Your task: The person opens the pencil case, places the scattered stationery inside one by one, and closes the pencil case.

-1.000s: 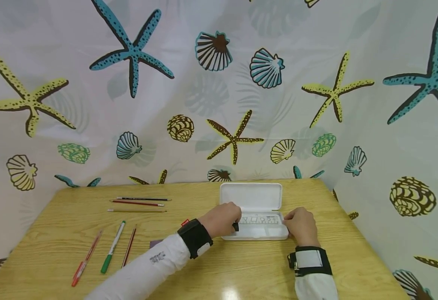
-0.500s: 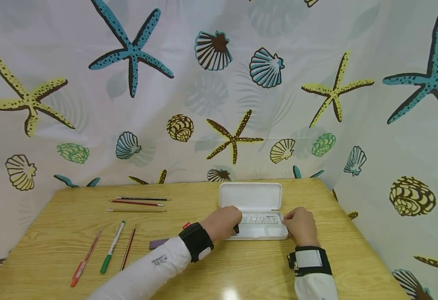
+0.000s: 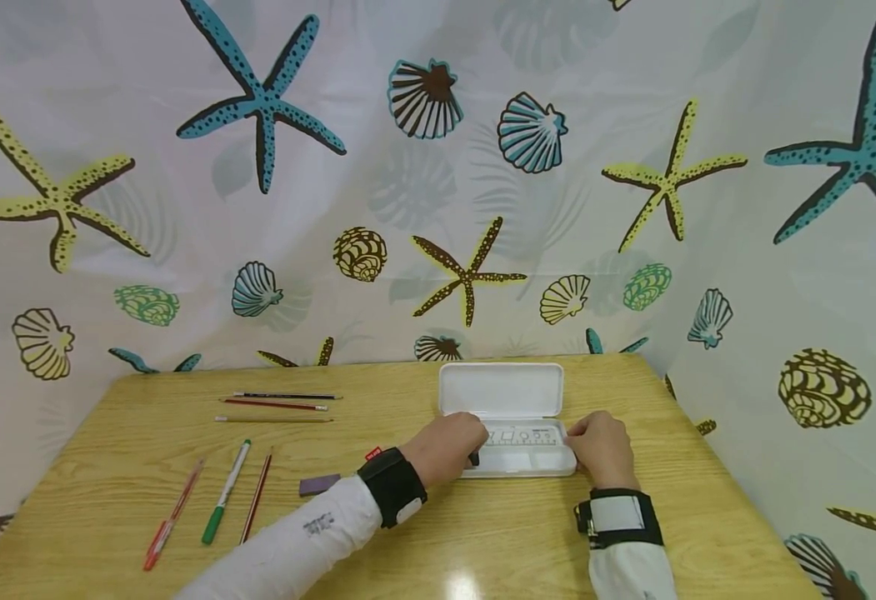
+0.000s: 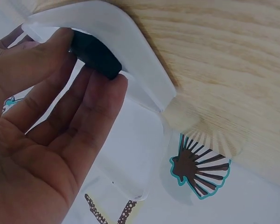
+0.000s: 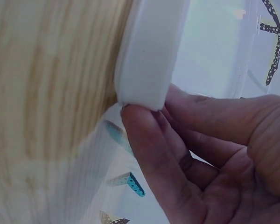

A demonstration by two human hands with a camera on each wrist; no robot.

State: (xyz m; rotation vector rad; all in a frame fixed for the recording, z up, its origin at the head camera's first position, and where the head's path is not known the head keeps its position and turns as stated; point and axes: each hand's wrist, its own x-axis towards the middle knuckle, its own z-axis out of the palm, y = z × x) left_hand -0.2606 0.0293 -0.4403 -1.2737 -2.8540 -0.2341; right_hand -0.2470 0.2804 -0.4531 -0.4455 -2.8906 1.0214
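A white pencil case (image 3: 501, 390) lies on the table with its lid raised at the back. In its tray is a clear ruler (image 3: 523, 437) with cut-out shapes. My left hand (image 3: 447, 446) is over the tray's left end, pinching a small dark green-black block (image 4: 96, 55) between thumb and fingers. The left wrist view has this block just inside the case's wall; whether it touches the floor of the tray is hidden. At the right end of the case, my right hand (image 3: 604, 450) grips its edge between thumb and fingers.
On the left lie a black pencil (image 3: 287, 396), a red pencil (image 3: 276, 405), a tan pencil (image 3: 272, 419), a red pen (image 3: 173, 517), a green-capped marker (image 3: 226, 493) and a brownish-red pencil (image 3: 257, 495). A purple block (image 3: 319, 485) sits beside my left sleeve. Patterned cloth (image 3: 362, 333) hangs behind.
My left hand has shifted slightly right and down over the tray, still holding the dark block. The sleeve now covers less of the purple block. My right hand stays at the case's end.
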